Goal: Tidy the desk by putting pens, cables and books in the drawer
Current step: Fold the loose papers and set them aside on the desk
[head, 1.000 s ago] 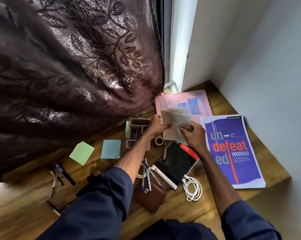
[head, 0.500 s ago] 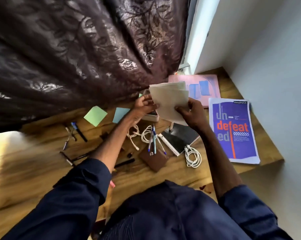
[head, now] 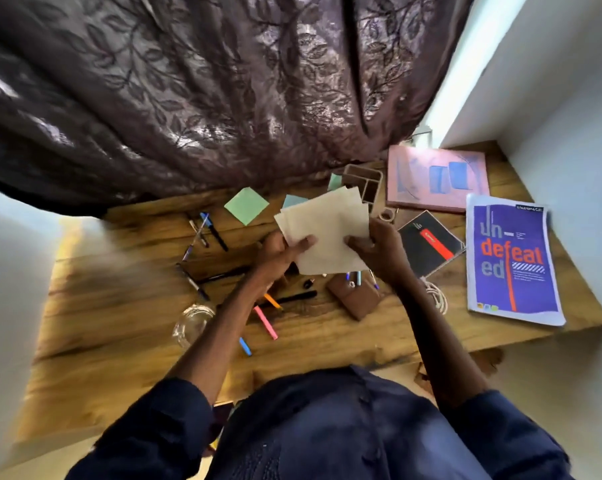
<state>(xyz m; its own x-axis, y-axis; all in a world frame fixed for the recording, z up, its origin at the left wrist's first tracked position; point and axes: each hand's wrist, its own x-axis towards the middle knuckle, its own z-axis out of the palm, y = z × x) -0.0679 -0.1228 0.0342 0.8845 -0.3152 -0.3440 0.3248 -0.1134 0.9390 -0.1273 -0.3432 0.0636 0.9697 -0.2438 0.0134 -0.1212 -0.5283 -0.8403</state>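
Observation:
Both hands hold a small stack of cream paper sheets (head: 327, 233) above the middle of the wooden desk (head: 327, 341). My left hand (head: 282, 252) grips the stack's left edge and my right hand (head: 379, 245) grips its right edge. Several pens (head: 206, 233) lie at the left, and pink (head: 265, 322), orange and blue pens sit nearer the front. A white cable (head: 437, 296) lies coiled under my right forearm. At the right lie a blue "undefeated" notebook (head: 512, 261), a pink book (head: 438, 180) and a black notebook (head: 429, 242). No drawer is in view.
A dark patterned curtain (head: 223, 98) hangs over the desk's back edge. A brown pouch (head: 353, 299) with pens, a glass (head: 192, 323), green (head: 246, 205) and blue sticky notes, a small organiser tray (head: 363, 181) and a tape roll (head: 386, 214) also sit on the desk. White walls close both sides.
The view has pulled back and swung left, showing more of the desk. Both hands have brought the paper stack nearer and toward the desk's middle.

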